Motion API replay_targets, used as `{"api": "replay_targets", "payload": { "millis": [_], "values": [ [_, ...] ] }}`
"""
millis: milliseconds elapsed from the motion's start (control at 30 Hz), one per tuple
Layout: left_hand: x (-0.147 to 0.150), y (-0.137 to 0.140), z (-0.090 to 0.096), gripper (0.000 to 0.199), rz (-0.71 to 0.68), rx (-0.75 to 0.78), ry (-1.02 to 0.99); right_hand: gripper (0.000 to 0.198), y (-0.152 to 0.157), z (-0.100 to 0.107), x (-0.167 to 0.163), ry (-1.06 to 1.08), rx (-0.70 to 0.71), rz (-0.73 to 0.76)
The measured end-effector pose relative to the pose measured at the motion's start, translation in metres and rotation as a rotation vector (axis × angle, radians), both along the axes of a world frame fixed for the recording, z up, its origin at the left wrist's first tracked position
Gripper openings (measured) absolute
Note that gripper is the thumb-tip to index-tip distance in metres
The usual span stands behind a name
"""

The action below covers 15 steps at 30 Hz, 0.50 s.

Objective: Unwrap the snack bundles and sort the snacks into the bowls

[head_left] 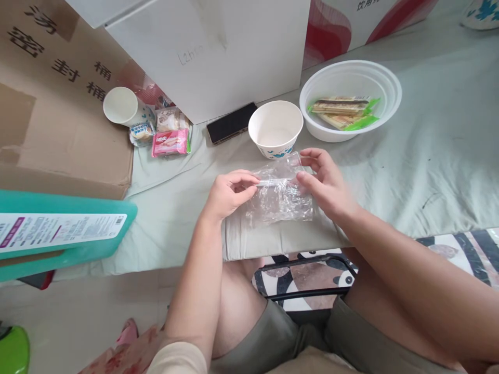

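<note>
A clear plastic bag (278, 200), crinkled and see-through, is stretched between my two hands near the table's front edge. My left hand (233, 192) pinches its left side between thumb and fingers. On the other side, my right hand (322, 179) grips the bag's right upper part, thumb in front and fingers behind. Just beyond the bag stands a white paper bowl (276, 124) with blue print, and no contents show in it. To its right is a white plastic basin (351, 67) holding wrapped snack bars (343, 111) in green-ended packets.
A black phone (232, 123) lies behind the bowl. Left of it are a pink wafer packet (170, 143), other small snacks and a tipped paper cup (121, 106). Large boxes (218, 57) line the back; a cardboard carton (58, 130) and a teal package (66, 231) stand left.
</note>
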<state>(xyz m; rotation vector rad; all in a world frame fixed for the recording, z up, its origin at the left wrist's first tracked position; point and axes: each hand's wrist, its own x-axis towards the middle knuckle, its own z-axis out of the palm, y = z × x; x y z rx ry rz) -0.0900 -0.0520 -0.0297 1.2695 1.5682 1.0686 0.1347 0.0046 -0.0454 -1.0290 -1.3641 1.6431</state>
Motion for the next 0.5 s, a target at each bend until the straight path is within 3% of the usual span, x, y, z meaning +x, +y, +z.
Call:
{"api": "replay_targets", "payload": {
  "millis": [100,167,267,400,500],
  "values": [
    [-0.004,-0.002,0.003,0.026,0.061,0.049,-0.115,0.049,0.000,0.003,0.001,-0.004,-0.021,0.129],
    [-0.007,-0.003,0.006,0.052,0.098,0.064,-0.209,0.034,0.000,0.004,0.002,-0.035,-0.027,0.220],
    [-0.007,-0.003,0.009,0.078,0.110,0.012,-0.392,0.028,-0.001,0.002,0.002,-0.001,-0.018,0.207],
    [0.003,-0.003,0.008,0.060,0.004,-0.213,-0.592,0.023,-0.001,-0.001,0.001,0.183,-0.084,0.118],
    [0.011,-0.004,0.005,0.042,-0.032,-0.333,-0.561,0.026,-0.001,0.001,0.002,0.193,-0.121,0.147]
  ]
}}
